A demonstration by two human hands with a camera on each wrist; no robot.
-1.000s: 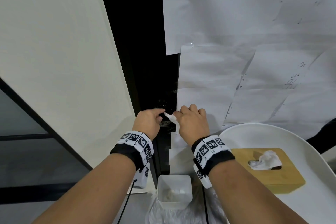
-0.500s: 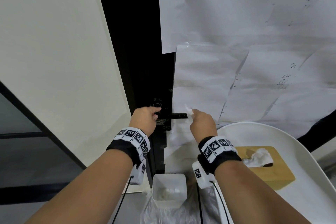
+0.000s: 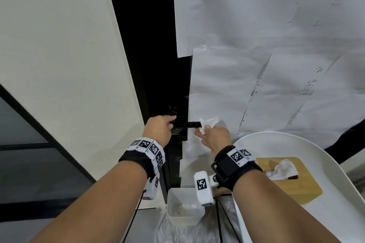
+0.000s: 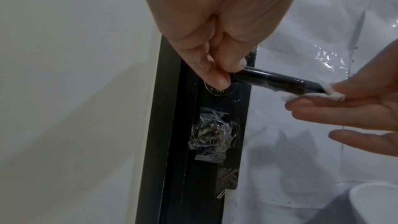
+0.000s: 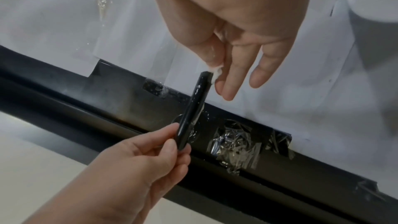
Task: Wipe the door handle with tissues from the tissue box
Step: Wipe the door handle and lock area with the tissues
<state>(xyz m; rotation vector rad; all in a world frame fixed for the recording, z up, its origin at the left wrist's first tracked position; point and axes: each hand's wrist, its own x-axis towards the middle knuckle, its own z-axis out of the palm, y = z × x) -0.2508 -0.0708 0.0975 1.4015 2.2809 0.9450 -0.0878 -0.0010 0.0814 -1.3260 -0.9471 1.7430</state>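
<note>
A black lever door handle (image 3: pixel 189 124) (image 4: pixel 277 81) (image 5: pixel 194 106) juts out from the dark door edge. My left hand (image 3: pixel 161 128) (image 4: pixel 217 67) pinches the handle's inner end near the round base. My right hand (image 3: pixel 211 136) (image 5: pixel 217 72) pinches a white tissue (image 3: pixel 208 123) (image 4: pixel 323 95) (image 5: pixel 215 72) against the handle's free tip, its other fingers stretched out straight. A wooden tissue box (image 3: pixel 290 177) with a tissue sticking out stands on the white round table (image 3: pixel 325 213) at lower right.
A small white bin (image 3: pixel 184 205) with used tissues sits on the floor below my hands. White paper sheets (image 3: pixel 256 65) cover the door. Crumpled clear tape (image 4: pixel 212 134) sticks to the lock plate under the handle. A pale wall (image 3: pixel 59 65) is to the left.
My right hand has slid the tissue rightward along the handle from beside my left hand to the free tip. My left hand has stayed at the handle's base.
</note>
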